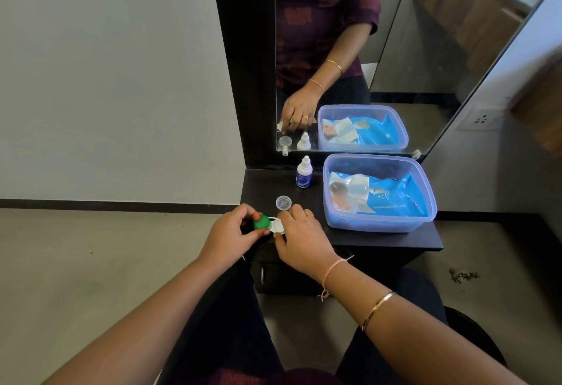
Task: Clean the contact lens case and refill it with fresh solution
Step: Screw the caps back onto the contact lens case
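A white contact lens case (pixel 277 226) lies at the front left corner of the black shelf (pixel 380 240). Its left well carries a green cap (pixel 261 222), and my left hand (pixel 232 234) pinches that cap with thumb and fingers. My right hand (pixel 299 237) holds the right end of the case and hides that well. A small clear cap (pixel 283 203) rests on the shelf just behind the case. The white solution bottle (pixel 303 172) with a blue label stands upright near the mirror, its nozzle bare.
A clear blue plastic box (pixel 425 202) holding a blue wipes pack and small packets fills the right of the shelf. A mirror (pixel 425 50) in a black frame rises behind. A drawer sits under the shelf. Grey floor spreads on both sides.
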